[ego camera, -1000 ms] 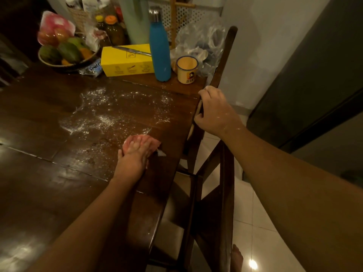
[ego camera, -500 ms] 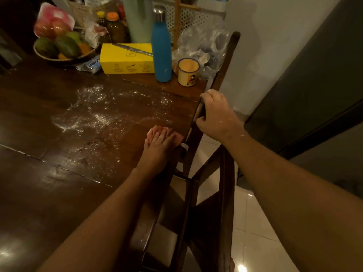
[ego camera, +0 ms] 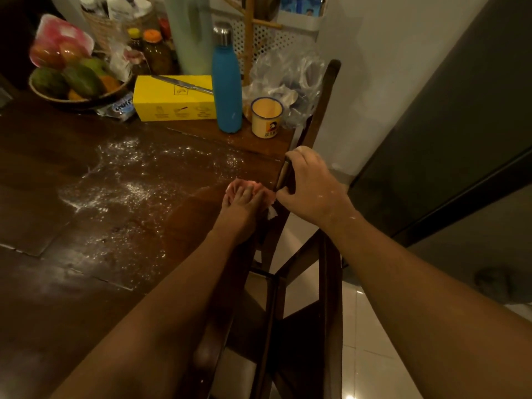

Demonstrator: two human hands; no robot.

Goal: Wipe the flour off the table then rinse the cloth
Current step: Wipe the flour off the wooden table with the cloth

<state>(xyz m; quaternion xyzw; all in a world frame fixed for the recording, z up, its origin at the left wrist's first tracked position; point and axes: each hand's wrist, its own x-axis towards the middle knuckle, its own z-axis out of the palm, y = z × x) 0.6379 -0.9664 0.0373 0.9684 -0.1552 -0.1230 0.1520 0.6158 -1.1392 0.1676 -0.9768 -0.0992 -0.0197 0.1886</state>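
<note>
Closest to the person, a dark wood chair (ego camera: 331,283) w/ smooth straight rails stands tight vs the table's right edge, over pale glossy floor tiles (ego camera: 374,355). Table (ego camera: 57,312) is dark polished planks, seams visible, shiny in spots. Right hand (ego camera: 312,188), white specks on the wrist, is curled round the chair's top rail, fingers wrapped over it. Just left of it, left hand (ego camera: 239,210) lies palm down w/ fingers nearly straight & close together, pressing a soft crumpled pink cloth (ego camera: 244,184) at the table's very edge; a small white tag sticks out by the rail. Flour (ego camera: 123,180) spreads left & beyond the cloth as a thin grainy white scatter, w/ a shiny flour-free patch beside the hand. Further back: cream enamel mug (ego camera: 266,125), matte blue bottle (ego camera: 227,90) w/ steel cap, yellow cardboard box (ego camera: 175,108) w/ a knife (ego camera: 187,85) on top, crinkly clear plastic bag (ego camera: 290,70), round bowl (ego camera: 95,100) of green & orange fruit.
</note>
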